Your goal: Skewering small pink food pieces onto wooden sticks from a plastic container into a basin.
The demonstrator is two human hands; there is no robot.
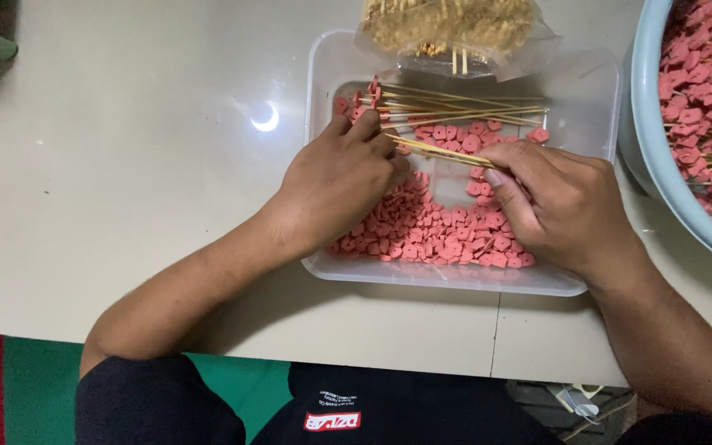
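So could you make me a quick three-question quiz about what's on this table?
1. True or false: the pink pieces lie in a clear plastic tray.
2. What does the right hand pinch? A) a spoon B) thin wooden skewers C) a knife
3. Which container at the right edge holds finished skewers?

Key: 1 true. 2 B. 3 the pale blue basin. The left hand rests in the tray too.

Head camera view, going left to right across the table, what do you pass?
Bare white table → glare spot → left hand over the clear plastic tray of pink pieces → right hand holding bamboo skewers → light blue basin of skewered pink pieces.
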